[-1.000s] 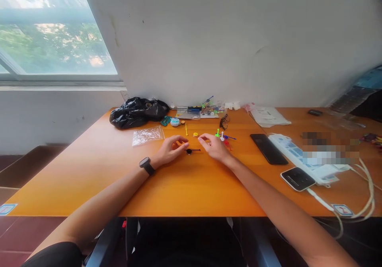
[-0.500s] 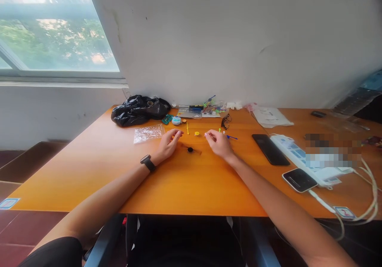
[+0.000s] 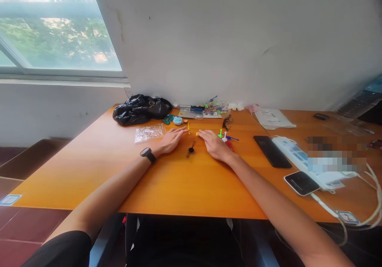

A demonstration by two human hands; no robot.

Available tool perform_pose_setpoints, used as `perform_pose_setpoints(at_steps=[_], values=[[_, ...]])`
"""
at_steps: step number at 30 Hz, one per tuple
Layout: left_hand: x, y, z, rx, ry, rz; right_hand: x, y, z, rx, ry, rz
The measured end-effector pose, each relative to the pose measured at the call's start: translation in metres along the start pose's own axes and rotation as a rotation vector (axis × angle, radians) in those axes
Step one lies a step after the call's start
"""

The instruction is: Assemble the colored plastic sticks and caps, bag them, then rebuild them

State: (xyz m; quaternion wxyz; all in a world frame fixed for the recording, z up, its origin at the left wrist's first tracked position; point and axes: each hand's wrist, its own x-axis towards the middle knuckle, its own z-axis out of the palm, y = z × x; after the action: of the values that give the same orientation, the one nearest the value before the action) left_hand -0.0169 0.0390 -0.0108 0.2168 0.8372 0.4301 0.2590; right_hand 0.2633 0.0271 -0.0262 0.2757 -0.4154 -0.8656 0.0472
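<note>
In the head view my left hand [image 3: 172, 140] lies low over the table with its fingers stretched out and together. Its fingertips are beside a thin yellow stick-shaped piece [image 3: 189, 128]; I cannot tell if they touch. My right hand [image 3: 215, 143] is stretched flat too, its fingertips at a small yellow piece [image 3: 197, 134], partly covered. Between the hands and nearer me sits a small black round piece [image 3: 191, 150] with blurred arms, as if spinning. Just right of my right hand stand small green [image 3: 220, 133] and white arrow pieces [image 3: 225, 137], by a blue arrow piece [image 3: 233, 138] and a red piece [image 3: 229, 145].
A clear plastic bag [image 3: 149, 133] lies left of my left hand, with a black plastic bag [image 3: 140, 110] behind. Small packets [image 3: 191, 111] line the wall. On the right are a black phone [image 3: 272, 151], a power strip [image 3: 301, 159], another phone-like device [image 3: 301, 183] and white cables.
Both hands have gone from curled fingers to stretched-out ones. My right fingertips now reach the small yellow piece. The black piece's blurred arms point another way.
</note>
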Motion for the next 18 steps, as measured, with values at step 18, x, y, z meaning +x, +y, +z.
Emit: perform_pose_setpoints(at_steps=[18], values=[[0.007,-0.013,0.005,-0.002,0.143,0.088,0.002,-0.012,-0.01,0.015,0.005,-0.024]])
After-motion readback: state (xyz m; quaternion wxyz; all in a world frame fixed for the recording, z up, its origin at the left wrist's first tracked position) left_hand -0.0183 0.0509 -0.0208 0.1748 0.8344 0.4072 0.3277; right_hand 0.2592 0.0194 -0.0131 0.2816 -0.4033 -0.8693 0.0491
